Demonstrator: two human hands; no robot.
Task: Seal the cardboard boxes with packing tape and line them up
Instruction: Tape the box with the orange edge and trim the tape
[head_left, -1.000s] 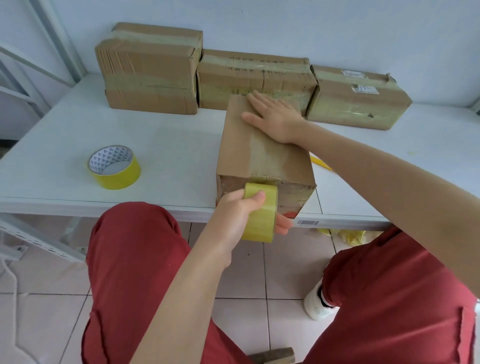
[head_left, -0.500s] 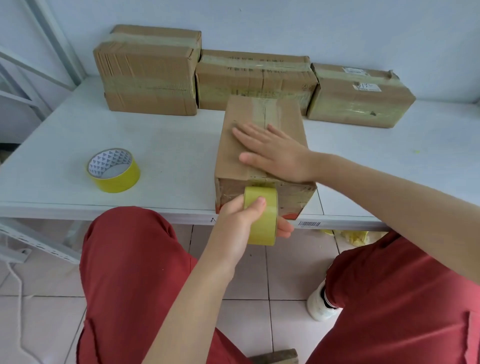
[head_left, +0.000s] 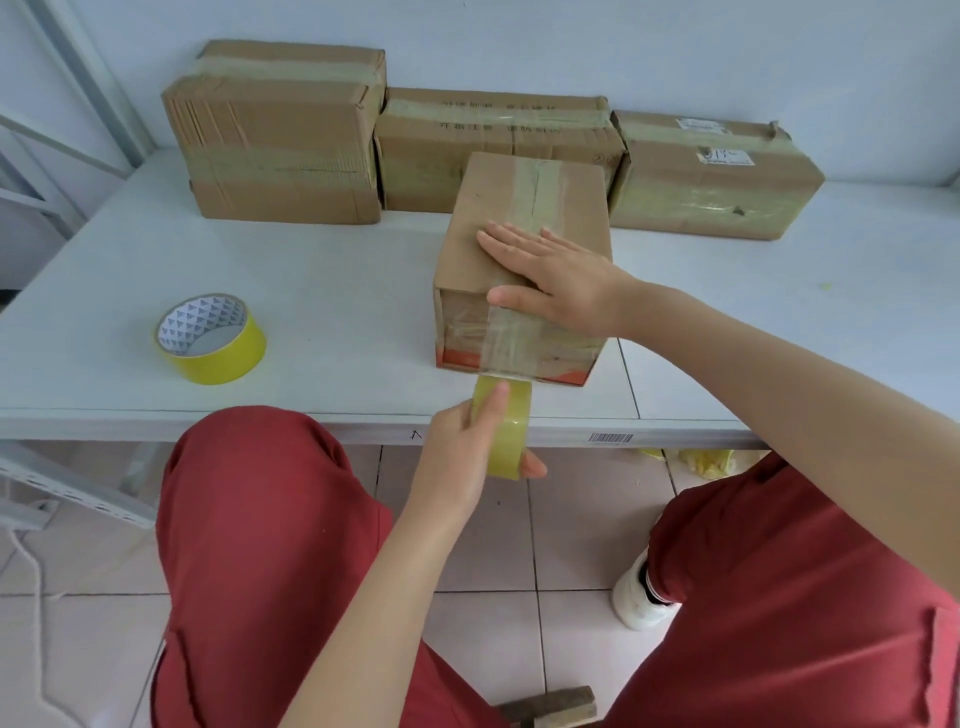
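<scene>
While a spare roll of yellow tape (head_left: 210, 338) lies unused at the left of the white table (head_left: 337, 270), three cardboard boxes stand side by side against the wall: the tall left box (head_left: 275, 130), the middle box (head_left: 493, 140) and the right box (head_left: 717, 176). Each has bands of tape across it, so I judge these sealed and lined up. A fourth box (head_left: 524, 218) stands end-on near the front edge, out of the row. A tape strip runs along its top seam and down its near face to the packing tape roll (head_left: 506, 431), which the left hand (head_left: 467, 447) grips at the table edge, thumb on the outer face, fingers curled round. The right hand (head_left: 556, 275) lies flat, fingers straight, pressing the strip over the top near edge. Left to do, it seems: cut the strip, tape any open seams, and move this box into line.
</scene>
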